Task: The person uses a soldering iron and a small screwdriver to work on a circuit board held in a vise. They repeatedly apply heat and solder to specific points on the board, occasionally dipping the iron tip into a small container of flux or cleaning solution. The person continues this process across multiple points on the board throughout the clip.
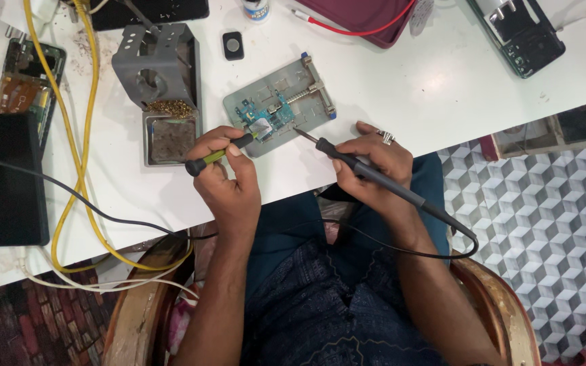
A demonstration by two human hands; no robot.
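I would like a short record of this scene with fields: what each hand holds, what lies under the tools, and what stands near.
Left hand: holds a green-and-black tool, tip on the circuit board
Right hand: holds a soldering iron, tip close to the board
Board support: grey metal holder on the white table
Near left: iron stand with brass wool and sponge tray
Cables: yellow cable

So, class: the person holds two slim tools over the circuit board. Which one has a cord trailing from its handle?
The soldering iron in the right hand: a black cord runs from its rear end. The green-and-black tool in the left hand has no cord.
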